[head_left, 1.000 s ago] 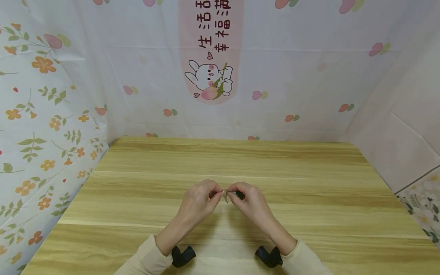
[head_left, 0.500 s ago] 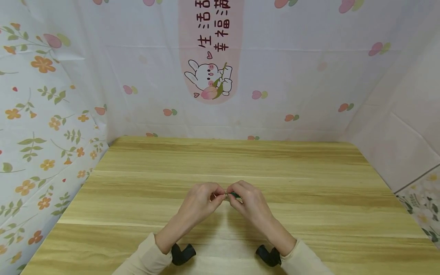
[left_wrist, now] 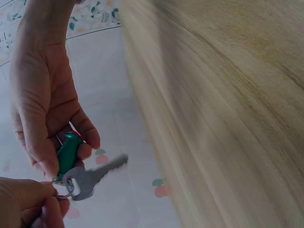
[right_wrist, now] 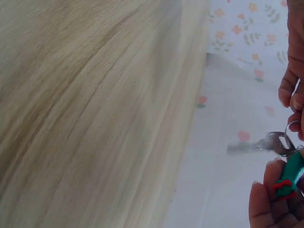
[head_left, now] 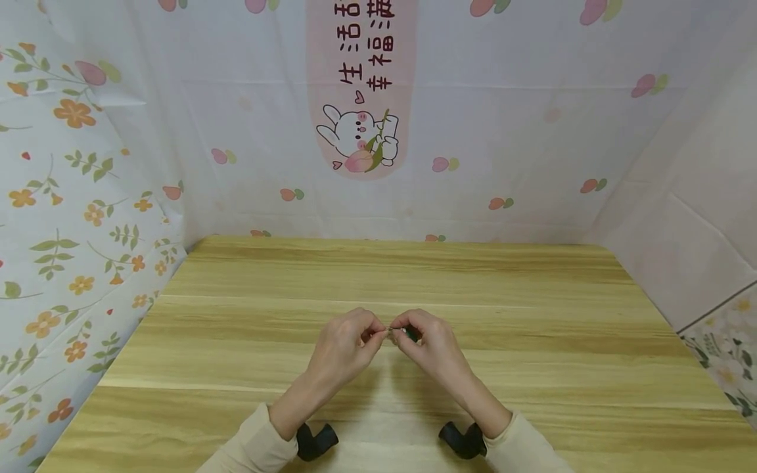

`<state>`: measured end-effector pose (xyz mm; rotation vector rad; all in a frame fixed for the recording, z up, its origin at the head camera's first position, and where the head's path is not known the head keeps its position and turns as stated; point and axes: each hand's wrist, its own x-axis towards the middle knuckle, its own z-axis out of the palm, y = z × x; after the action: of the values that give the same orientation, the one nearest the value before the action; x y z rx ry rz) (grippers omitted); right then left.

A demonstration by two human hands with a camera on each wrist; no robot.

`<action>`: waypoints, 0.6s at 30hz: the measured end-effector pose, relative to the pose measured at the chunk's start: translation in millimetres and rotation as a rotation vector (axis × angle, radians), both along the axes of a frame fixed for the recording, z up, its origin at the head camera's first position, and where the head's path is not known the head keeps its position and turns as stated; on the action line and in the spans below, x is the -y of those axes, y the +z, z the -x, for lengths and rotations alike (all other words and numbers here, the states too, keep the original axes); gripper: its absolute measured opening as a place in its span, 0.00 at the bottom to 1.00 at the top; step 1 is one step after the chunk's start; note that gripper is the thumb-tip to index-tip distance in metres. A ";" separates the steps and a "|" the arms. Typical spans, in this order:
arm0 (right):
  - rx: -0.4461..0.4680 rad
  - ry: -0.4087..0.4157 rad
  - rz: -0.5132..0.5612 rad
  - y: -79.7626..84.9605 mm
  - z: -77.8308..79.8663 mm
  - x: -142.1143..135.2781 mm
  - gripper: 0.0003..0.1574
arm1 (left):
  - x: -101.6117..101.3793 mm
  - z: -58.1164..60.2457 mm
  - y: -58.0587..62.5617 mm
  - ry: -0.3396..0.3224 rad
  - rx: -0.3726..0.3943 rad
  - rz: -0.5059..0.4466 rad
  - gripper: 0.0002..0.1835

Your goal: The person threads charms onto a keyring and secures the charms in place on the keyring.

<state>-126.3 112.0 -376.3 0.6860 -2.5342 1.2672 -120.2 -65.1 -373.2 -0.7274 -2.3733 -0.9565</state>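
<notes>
Key [left_wrist: 94, 178], pointing to two o'clock in the left wrist view, appears threaded on the split ring [left_wrist: 65, 196], both above the wooden table [head_left: 378, 276] at twelve o'clock from us. Our left hand [head_left: 343, 345] pinches the split ring; our right hand [head_left: 434, 345] holds the green-and-red fob [left_wrist: 69, 154], fingertips just beside the left's. We likely grip from nine and three o'clock so that neither end swings.

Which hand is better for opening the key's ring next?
Probably the left hand: it pinches the metal ring, while the right hand is busy holding the green fob.
</notes>
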 end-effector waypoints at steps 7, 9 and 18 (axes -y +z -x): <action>0.080 -0.025 0.029 0.9 1.0 -1.8 0.07 | 0.6 0.9 -1.4 -0.028 -0.035 -0.010 0.08; 0.080 -0.026 0.026 0.9 0.5 -2.2 0.07 | 1.1 0.6 -0.8 -0.038 0.010 -0.011 0.07; 0.047 -0.011 0.027 1.6 -1.5 -2.3 0.09 | 1.0 -0.9 6.4 -0.055 0.198 0.037 0.03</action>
<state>-124.8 114.3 -374.7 0.6433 -2.5495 1.3268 -119.3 -66.0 -366.9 -0.7460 -2.5598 -1.0541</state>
